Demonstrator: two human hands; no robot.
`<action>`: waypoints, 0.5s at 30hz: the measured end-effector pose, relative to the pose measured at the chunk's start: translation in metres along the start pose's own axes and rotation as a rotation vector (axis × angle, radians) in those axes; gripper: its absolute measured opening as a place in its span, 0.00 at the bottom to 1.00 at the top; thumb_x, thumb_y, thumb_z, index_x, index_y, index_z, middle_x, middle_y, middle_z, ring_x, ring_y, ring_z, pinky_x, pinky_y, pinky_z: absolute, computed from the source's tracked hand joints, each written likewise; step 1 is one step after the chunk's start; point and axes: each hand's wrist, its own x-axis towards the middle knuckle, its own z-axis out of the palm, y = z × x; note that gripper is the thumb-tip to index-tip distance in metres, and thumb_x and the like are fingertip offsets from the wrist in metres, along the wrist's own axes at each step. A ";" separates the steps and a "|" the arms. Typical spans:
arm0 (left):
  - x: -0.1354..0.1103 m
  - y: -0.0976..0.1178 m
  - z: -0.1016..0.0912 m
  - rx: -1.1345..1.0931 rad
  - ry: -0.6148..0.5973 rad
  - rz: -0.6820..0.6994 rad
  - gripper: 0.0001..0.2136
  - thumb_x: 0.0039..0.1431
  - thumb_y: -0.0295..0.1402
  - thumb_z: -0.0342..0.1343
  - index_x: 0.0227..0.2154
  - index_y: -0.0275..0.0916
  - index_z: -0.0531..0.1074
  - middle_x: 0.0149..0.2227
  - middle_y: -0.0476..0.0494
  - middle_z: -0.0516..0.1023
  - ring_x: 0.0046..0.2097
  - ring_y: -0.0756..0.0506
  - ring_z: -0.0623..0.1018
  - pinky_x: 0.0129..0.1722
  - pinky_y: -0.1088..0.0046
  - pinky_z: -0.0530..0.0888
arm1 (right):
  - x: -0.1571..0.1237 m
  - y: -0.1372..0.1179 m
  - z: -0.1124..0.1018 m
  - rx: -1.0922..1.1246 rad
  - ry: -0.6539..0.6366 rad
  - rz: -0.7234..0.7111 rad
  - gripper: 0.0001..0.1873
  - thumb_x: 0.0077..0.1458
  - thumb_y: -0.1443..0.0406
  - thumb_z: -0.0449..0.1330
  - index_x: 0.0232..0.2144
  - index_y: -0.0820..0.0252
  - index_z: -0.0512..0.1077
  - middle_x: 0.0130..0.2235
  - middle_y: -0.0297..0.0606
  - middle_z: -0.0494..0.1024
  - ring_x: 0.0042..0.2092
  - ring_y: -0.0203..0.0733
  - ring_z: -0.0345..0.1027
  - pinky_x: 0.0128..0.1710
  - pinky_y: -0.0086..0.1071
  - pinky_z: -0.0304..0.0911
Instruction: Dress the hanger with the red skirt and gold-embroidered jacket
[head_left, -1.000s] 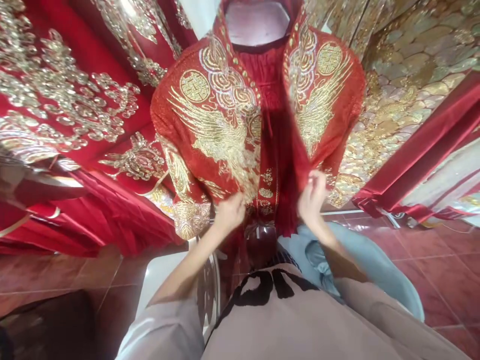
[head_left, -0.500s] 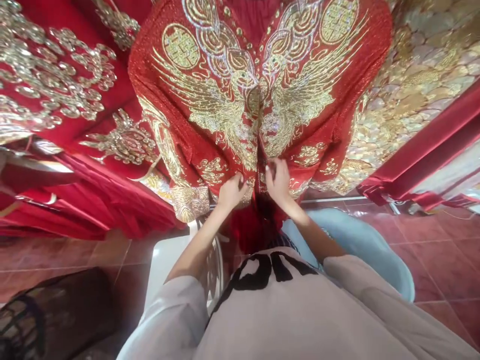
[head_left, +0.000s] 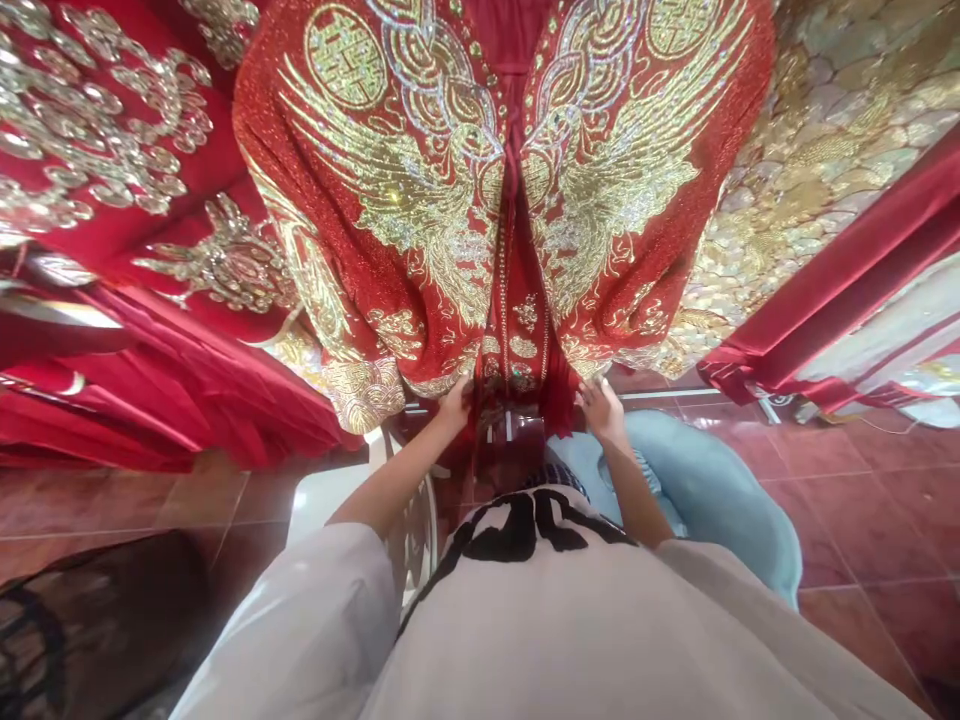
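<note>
A red jacket (head_left: 442, 270) with gold and silver bird embroidery hangs in front of me, its front edges apart below the chest. My left hand (head_left: 455, 402) is closed on the lower hem of the left front panel. At the hem of the right front panel, my right hand (head_left: 602, 408) grips the fabric edge, fingers bent. Between the panels shows a red inner layer (head_left: 525, 320) with small gold motifs and beaded lines. My fingertips are partly hidden by the cloth.
Red cloth with crystal ornaments (head_left: 90, 130) hangs at left, a gold scale-patterned garment (head_left: 810, 200) at right. A white chair (head_left: 330, 505) stands at lower left, a light blue seat (head_left: 727, 500) at lower right. A dark bag-like object (head_left: 105, 610) lies on the tiled floor.
My hands have moved apart and down from the front opening to the hem. The jacket's front has spread open, showing the inner layer.
</note>
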 end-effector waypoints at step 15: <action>-0.073 -0.007 0.004 -0.278 -0.329 -0.096 0.08 0.53 0.17 0.51 0.23 0.34 0.68 0.24 0.45 0.75 0.28 0.52 0.76 0.31 0.78 0.74 | -0.024 -0.045 0.017 0.013 -0.194 0.241 0.17 0.28 0.71 0.71 0.26 0.61 0.74 0.28 0.35 0.78 0.30 0.36 0.71 0.27 0.25 0.66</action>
